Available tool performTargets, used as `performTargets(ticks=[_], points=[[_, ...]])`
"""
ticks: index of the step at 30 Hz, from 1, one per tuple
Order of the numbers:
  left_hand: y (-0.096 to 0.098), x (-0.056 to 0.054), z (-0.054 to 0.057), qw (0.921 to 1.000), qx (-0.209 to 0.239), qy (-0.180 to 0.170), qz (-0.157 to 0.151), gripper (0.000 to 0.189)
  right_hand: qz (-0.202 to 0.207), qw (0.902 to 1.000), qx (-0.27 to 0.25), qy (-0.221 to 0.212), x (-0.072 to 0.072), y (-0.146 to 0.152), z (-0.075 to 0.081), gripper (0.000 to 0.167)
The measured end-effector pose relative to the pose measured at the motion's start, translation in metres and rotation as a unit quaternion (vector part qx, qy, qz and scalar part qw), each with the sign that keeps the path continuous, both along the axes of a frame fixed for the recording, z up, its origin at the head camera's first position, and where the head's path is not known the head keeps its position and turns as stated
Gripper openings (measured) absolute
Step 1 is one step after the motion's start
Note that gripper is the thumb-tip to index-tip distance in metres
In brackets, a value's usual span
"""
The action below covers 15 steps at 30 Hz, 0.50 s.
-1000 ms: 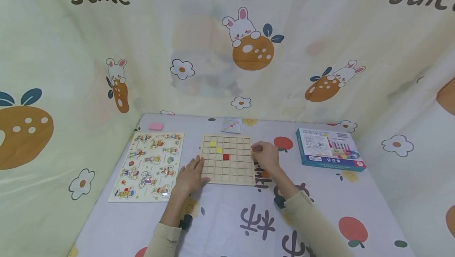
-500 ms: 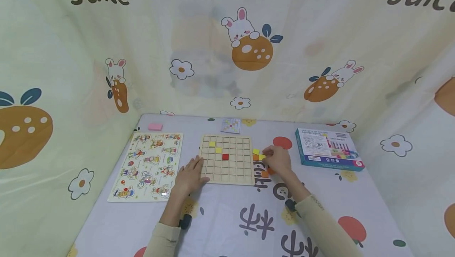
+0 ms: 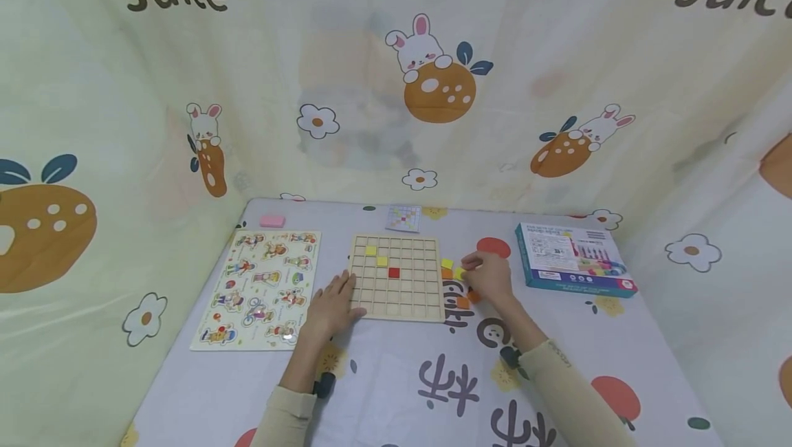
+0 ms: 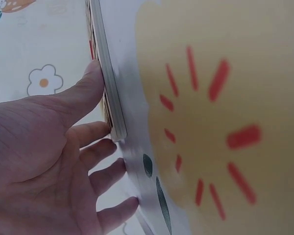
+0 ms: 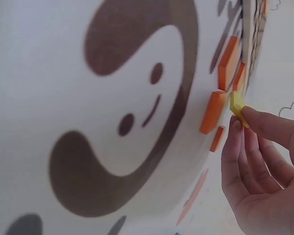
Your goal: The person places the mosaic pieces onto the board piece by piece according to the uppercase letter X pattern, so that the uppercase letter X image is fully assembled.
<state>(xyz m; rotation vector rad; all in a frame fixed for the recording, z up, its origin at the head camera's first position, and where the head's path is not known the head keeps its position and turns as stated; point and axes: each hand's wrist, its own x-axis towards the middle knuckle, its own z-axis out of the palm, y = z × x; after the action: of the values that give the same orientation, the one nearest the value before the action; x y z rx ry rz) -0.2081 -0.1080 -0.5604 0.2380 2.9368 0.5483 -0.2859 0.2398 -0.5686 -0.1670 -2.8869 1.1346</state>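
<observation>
A wooden grid board [image 3: 408, 296] lies flat on the table; two yellow tiles [image 3: 382, 261] and one red tile [image 3: 393, 273] sit on a diagonal in its squares. At the board's left edge my left hand [image 3: 331, 306] touches the side with fingers extended, thumb along the near edge in the left wrist view. To the right of the board, my right hand [image 3: 491, 280] pinches a yellow tile [image 5: 236, 105] between thumb and fingertips. Several orange tiles [image 5: 213, 112] lie close below those fingers, and another yellow tile [image 3: 447, 263] rests near the board's right side.
A picture puzzle board [image 3: 204, 323] lies at the left, with a pink block [image 3: 272, 221] behind it. Behind the grid board is a small pattern card [image 3: 403, 219]. A blue-edged box [image 3: 575, 261] lies at the right.
My right hand has moved away from the board's right edge, rightward to the loose tiles, uncovering several of them. The left hand stays at the board's left edge.
</observation>
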Motion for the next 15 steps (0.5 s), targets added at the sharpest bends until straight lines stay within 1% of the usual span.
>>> performTargets(ticks=[4,8,12,15], points=[[0.000,0.000,0.002,1.0000,0.004,0.005,-0.002,0.081,0.000,0.9998,-0.002,0.021,0.001,-0.001,0.004,0.021],[0.000,0.001,0.003,1.0000,0.007,0.005,0.000,0.081,0.005,0.9991,-0.020,0.036,0.005,-0.007,0.009,0.021],[0.000,0.001,0.003,1.0000,0.009,0.003,0.002,0.081,0.010,0.9979,-0.046,0.044,0.009,-0.018,0.013,0.023],[0.000,0.001,0.002,1.0000,0.006,0.002,0.003,0.081,0.013,0.9974,-0.056,0.044,0.011,-0.026,0.014,0.024]])
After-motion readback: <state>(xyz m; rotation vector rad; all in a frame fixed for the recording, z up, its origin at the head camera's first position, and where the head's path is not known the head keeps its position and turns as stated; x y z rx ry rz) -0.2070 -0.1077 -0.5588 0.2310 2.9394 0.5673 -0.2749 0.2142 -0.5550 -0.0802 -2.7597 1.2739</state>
